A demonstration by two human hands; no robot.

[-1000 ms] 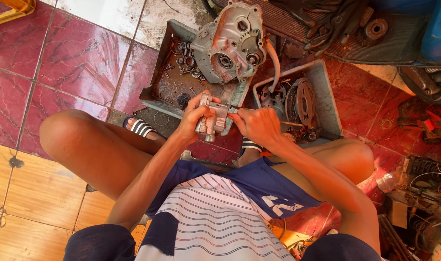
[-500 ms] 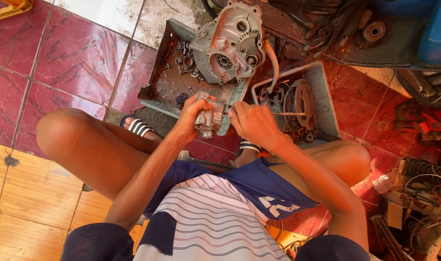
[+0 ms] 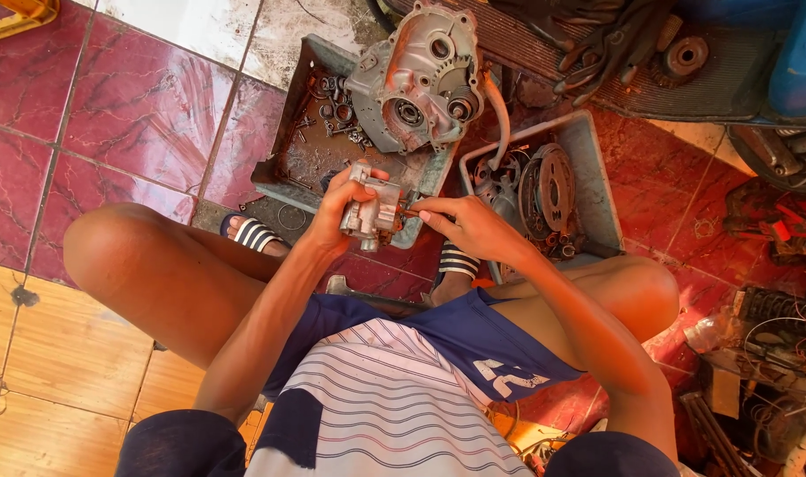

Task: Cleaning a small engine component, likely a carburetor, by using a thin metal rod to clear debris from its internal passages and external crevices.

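My left hand (image 3: pixel 334 212) is wrapped tight around a small grey cast-metal engine part (image 3: pixel 370 210), held in the air over the near edge of the grimy grey metal tray (image 3: pixel 283 172). My right hand (image 3: pixel 470 226) pinches at the part's right side, fingertips nearly closed; can't tell what's between them. Large grey aluminium crankcase half (image 3: pixel 420 78) sits stripped in the tray, loose rings and small bits beside it. Second grey tray (image 3: pixel 597 177) holds the round clutch parts. Teardown looks mostly done; this piece is in work.

Glossy red marble-patterned floor tiles (image 3: pixel 138 115), tan tiles (image 3: pixel 58 389) nearer, bright warm sunlight across both.
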